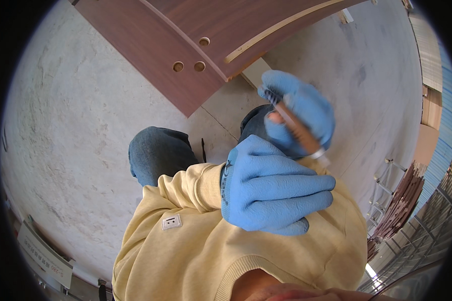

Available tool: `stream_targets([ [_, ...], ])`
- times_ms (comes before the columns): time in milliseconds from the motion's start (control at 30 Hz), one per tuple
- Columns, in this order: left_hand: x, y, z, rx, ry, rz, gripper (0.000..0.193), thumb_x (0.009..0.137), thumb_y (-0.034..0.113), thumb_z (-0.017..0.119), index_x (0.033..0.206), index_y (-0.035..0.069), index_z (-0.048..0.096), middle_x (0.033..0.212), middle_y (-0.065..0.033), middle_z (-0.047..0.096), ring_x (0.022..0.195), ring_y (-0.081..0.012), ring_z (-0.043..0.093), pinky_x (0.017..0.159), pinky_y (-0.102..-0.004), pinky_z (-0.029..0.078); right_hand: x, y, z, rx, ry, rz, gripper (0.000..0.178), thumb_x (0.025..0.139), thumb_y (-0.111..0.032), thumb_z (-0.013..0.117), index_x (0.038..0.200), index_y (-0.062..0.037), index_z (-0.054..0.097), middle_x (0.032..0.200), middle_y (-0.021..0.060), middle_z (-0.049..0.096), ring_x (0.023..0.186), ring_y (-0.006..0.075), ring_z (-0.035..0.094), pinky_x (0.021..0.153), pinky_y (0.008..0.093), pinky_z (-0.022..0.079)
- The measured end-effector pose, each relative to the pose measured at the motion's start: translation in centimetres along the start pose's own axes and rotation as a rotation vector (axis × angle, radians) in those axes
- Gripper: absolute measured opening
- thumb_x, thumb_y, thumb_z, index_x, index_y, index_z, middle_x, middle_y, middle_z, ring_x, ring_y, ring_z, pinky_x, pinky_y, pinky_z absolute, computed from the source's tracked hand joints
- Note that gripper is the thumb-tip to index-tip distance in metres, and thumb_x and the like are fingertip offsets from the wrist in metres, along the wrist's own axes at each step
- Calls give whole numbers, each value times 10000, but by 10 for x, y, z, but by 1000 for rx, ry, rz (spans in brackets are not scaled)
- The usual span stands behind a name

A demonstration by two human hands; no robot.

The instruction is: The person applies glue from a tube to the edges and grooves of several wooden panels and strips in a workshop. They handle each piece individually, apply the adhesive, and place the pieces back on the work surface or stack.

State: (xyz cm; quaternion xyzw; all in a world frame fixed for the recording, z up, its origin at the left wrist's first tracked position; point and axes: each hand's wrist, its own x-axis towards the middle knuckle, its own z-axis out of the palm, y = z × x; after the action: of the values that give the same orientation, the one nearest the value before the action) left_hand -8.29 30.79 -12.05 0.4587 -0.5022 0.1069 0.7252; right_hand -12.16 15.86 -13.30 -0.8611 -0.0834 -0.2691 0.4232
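Note:
My right hand (306, 110), in a blue coated glove, is closed around a slim brown marker-like tube (300, 131). The tube is slanted, with a dark upper end and a pale lower end, and motion blurs it. Below it, in front of my chest, is my left hand (276, 185) in a matching glove. Its back faces up and its fingers stretch to the right, side by side, near the tube's pale end. Its thumb and palm side are hidden. Ahead lies a red-brown wooden panel (150, 55) with round holes; neither hand touches it.
A pale strip (281, 29) runs along a groove in the panel, whose corner points toward my knees (160, 153). Grey concrete floor (70, 130) surrounds me. At right stand a metal rack (381, 188) and stacked brown strips (403, 203); a pale sign-like board (45, 256) is at lower left.

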Motion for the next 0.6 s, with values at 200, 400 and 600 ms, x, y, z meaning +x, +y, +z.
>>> stream_targets([
  [200, 3, 7, -1, -28, 12, 15, 369, 1048, 368, 605, 950, 65, 790, 1004, -85, 789, 799, -159, 723, 690, -275, 464, 43, -31, -7, 515, 188, 579, 241, 876, 42, 730, 1104, 54, 653, 856, 175, 753, 678, 162, 737, 618, 266, 617],
  [400, 4, 12, -3, -36, 66, 8, 184, 852, 237, 749, 887, 59, 783, 995, -94, 777, 781, -184, 698, 601, -303, 412, 61, -41, -6, 176, 23, 590, 176, 856, -71, 780, 993, 26, 730, 717, 101, 736, 626, 134, 728, 564, 258, 592],
  [600, 3, 18, -9, -55, 83, -35, 177, 829, 243, 765, 885, 76, 787, 1010, -78, 777, 804, -176, 695, 624, -312, 416, 77, -55, -4, 168, -5, 737, 183, 876, -122, 772, 972, 30, 739, 701, 101, 734, 608, 139, 728, 534, 256, 585],
])
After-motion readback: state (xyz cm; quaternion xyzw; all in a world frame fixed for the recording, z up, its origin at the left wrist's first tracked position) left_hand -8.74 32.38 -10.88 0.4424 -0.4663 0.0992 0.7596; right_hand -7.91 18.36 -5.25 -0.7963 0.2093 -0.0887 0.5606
